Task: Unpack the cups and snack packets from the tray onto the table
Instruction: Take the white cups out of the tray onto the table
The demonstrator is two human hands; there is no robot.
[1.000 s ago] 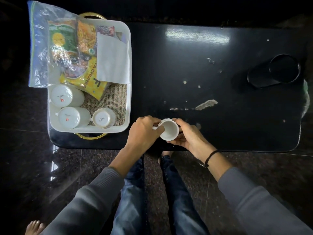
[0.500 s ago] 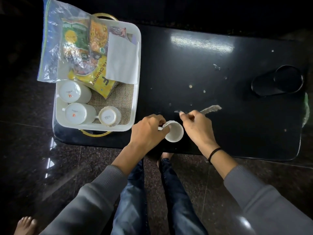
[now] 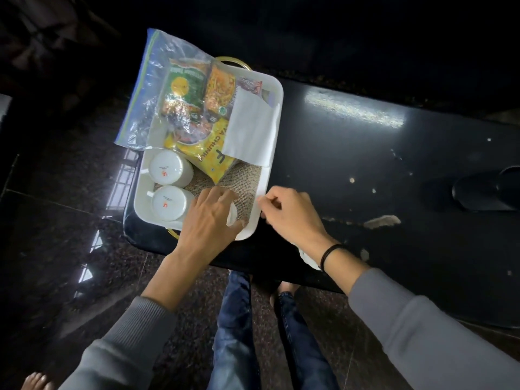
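Note:
A white tray (image 3: 271,161) sits on the left end of the black table (image 3: 351,170). Two white cups (image 3: 167,171) (image 3: 168,204) stand upside down at its left side. A smaller white cup (image 3: 232,218) at the tray's near edge is mostly hidden by my left hand (image 3: 209,218), whose fingers and thumb curl around it. My right hand (image 3: 289,212) pinches the tray's right rim. Another white cup (image 3: 308,257) stands on the table, half hidden under my right wrist. A clear zip bag of snack packets (image 3: 174,102) and a yellow packet (image 3: 211,153) fill the tray's far half.
A white napkin (image 3: 251,128) lies over the packets, and a burlap liner (image 3: 242,181) covers the tray floor. A black object (image 3: 478,190) rests at the table's right end. The table's near edge runs just below my wrists, with dark floor beyond.
Both hands let go of the cup, which now stands on the table. My left hand moved left into the tray onto the small cup. My right hand moved to the tray's rim.

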